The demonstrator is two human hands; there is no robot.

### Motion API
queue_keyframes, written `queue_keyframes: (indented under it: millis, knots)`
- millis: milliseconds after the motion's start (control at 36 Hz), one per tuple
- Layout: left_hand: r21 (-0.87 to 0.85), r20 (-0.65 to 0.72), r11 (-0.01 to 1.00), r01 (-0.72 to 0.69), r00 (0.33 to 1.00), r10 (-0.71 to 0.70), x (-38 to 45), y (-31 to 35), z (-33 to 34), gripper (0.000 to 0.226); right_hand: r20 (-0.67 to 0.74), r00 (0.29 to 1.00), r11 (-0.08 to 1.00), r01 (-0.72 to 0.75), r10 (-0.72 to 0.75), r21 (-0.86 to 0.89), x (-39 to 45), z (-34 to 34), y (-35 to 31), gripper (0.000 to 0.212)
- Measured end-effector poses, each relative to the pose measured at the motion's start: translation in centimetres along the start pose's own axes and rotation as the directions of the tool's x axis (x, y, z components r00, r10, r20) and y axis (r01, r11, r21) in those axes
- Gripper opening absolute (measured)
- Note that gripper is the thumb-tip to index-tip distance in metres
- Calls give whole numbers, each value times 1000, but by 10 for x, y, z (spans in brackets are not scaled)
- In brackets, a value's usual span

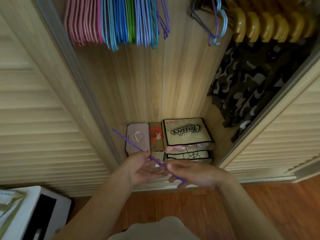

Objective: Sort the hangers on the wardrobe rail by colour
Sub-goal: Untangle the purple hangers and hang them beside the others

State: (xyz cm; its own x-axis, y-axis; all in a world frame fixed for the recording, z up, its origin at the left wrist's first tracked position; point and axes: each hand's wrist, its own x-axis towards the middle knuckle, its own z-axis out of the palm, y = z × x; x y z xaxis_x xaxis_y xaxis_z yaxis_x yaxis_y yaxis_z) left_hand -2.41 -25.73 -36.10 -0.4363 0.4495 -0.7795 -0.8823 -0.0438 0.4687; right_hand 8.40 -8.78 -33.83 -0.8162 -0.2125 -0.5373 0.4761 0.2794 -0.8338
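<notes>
Wardrobe interior, hangers grouped at 12 o'clock. Purple hanger, long axis 10-to-4 o'clock: left hand pinched mid-length, right hand gripped lower end.

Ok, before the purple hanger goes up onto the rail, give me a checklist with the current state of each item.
1. Purple hanger held in both hands: ok, left hand and right hand both hold it.
2. Grip secure: cannot tell, the fingers are partly blurred.
3. Hook end visible and facing up: cannot tell, only a straight stretch shows.
4. Purple group located: ok, purple hangers hang right of the blue hangers.
5. Free gap on the rail there: ok, open space beside them.
6. Strays remaining: not ok, mixed hangers hang near the wooden hangers.
</notes>
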Motion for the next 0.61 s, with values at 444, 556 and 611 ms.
queue_keyframes:
  millis: [444,556,611]
  knots:
    - [686,84,371,-626,575,814,-49,60,29,17,-581,813,963,123,41,239,11,-32,-15,40]
    - [710,199,-7,-704,192,961,-81,116,35,13,-720,690,946,277,-74,168,-1,-55,-49,37]
    - [761,277,-265,-592,-73,958,-104,153,38,15,-775,604,944,328,-187,28,-6,-70,-76,36]
